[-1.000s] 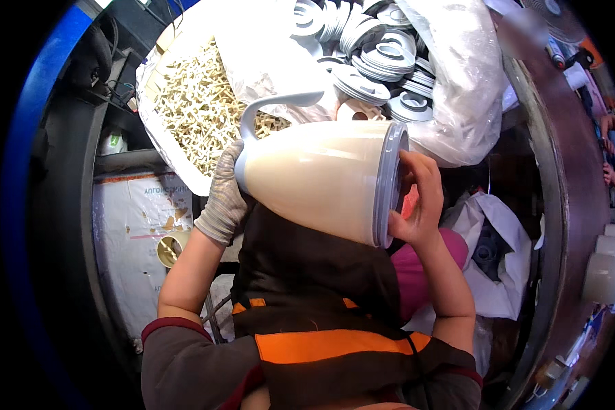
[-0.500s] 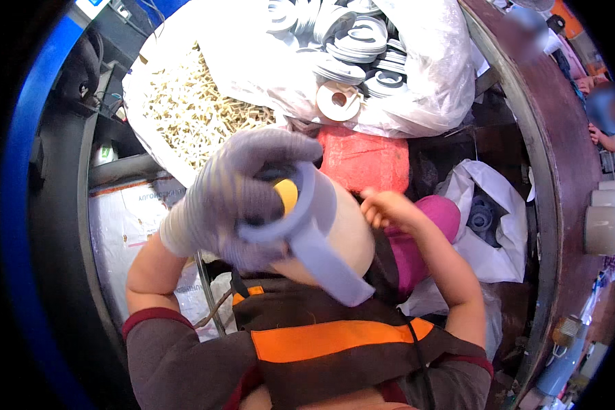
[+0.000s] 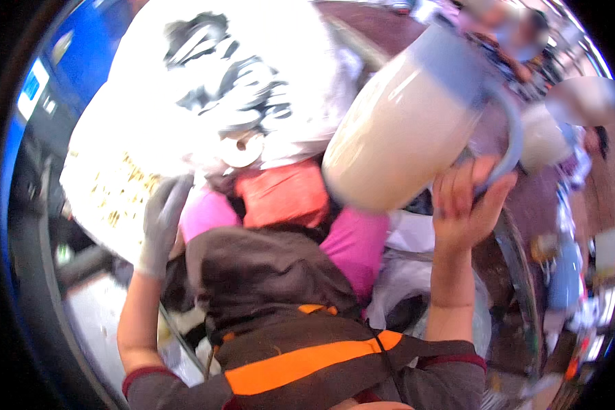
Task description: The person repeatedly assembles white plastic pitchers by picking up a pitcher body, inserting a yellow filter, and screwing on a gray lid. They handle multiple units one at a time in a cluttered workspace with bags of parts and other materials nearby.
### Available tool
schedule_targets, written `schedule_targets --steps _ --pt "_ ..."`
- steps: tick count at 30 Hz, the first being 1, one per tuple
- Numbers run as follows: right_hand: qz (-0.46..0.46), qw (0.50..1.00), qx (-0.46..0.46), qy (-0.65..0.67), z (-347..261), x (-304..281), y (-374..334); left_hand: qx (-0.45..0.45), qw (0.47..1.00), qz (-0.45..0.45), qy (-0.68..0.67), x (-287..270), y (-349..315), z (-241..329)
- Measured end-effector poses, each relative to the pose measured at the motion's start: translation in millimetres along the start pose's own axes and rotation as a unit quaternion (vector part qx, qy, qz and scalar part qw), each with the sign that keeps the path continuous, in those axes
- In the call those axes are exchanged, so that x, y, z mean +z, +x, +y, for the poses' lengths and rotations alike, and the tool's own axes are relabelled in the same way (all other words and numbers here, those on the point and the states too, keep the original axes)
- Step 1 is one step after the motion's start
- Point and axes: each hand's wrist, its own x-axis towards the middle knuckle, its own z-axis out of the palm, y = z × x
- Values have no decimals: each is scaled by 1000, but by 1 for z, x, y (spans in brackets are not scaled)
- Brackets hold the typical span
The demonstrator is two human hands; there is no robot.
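Observation:
A cream-coloured jug (image 3: 403, 130) with a grey-blue collar and handle (image 3: 511, 137) is raised at the right, tilted with its collar away from me. My right hand (image 3: 468, 198), bare, has its fingers closed around the lower part of the handle. On the left, my left hand (image 3: 162, 222) wears a grey glove and holds nothing; its fingers are stretched out beside the small beige pieces (image 3: 119, 198) in the white bag. Motion blurs the picture, and the jug's far opening is hard to make out.
Grey ring-shaped parts (image 3: 246, 89) fill the far part of the white bagging, with a cream ring (image 3: 241, 149) at its near edge. A red wrapped block (image 3: 283, 195) lies between my knees. Another pale jug (image 3: 545, 137) stands on the brown table at right; people are beyond.
The jug has gone from my gloved left hand to my right hand and moved up to the right. My left hand has let go and dropped back left. The view has turned right.

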Motion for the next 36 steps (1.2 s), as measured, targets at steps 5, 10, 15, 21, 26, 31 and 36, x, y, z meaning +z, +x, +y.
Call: schedule_targets --steps 5,10,15,21,26,31,36 --pt "156 946 -174 -226 -18 -54 103 -217 917 -68 -327 70 -38 -16" --pt "195 904 -204 -322 2 -111 130 -230 923 -119 -285 64 -63 -23" --pt "313 623 64 -714 3 -168 223 -267 918 -65 -287 47 -65 -41" --pt "-49 840 -45 -539 91 -25 164 -253 965 70 12 -33 -109 -102" --pt "-278 791 93 -537 127 -4 42 -200 912 222 280 -152 -173 -140" --pt "-268 809 359 -381 160 -56 -10 -444 858 140 217 -189 -295 -168" --pt "-300 782 387 -386 179 -56 -13 -554 761 -82 328 -129 -334 -190"
